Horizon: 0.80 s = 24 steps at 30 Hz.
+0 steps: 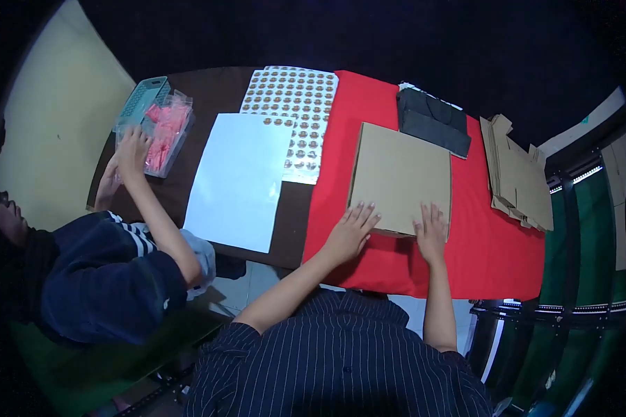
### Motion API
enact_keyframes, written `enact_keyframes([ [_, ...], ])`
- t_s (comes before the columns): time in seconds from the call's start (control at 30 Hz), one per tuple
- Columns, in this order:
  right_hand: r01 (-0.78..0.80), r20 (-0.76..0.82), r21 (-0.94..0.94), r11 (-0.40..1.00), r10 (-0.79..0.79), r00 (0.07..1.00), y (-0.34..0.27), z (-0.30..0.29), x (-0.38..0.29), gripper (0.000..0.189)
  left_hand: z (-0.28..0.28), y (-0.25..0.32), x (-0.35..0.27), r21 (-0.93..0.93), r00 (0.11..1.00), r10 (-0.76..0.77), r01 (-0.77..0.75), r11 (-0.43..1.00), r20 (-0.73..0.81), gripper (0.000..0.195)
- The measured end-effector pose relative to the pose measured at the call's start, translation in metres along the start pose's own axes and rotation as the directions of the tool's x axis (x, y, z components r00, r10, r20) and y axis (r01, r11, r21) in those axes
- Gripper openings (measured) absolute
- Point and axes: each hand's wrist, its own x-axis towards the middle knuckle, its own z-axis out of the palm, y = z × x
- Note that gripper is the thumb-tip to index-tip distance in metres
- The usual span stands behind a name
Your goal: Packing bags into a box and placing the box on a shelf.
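A closed cardboard box lies on the red cloth in front of me. On its near left corner rests my left hand, palm down with the fingers apart. My right hand lies the same way on the near right part of the lid, its fingers reaching up over the near edge. Neither hand grips the box; both touch it. Beyond the box's far right corner is a folded black bag. The box's contents are hidden.
Flattened cardboard boxes are stacked at the table's right edge. To the left are sheets of round stickers and a blank white sheet. A co-worker's hands are at a clear container of pink packets, beside a teal basket.
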Motion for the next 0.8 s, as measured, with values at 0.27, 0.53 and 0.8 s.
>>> enact_keyframes([
  [0.27, -0.367, -0.043, -0.058, 0.928, 0.365, 0.93, 0.003, -0.001, 0.004, 0.053, -0.024, -0.014, -0.032, -0.326, 0.996, 0.07, -0.081, 0.942, -0.046, 0.03],
  [0.53, -0.249, -0.181, -0.022, 0.968, 0.241, 0.954, -0.055, 0.037, 0.014, 0.058, -0.063, -0.083, -0.011, -0.447, 0.879, -0.411, 0.274, 0.852, -0.244, 0.023],
  [0.8, 0.348, -0.003, 0.486, 0.802, -0.396, 0.918, -0.23, 0.036, 0.044, 0.06, -0.03, -0.193, -0.001, -0.308, 0.705, -0.68, 0.613, 0.728, -0.203, 0.027],
])
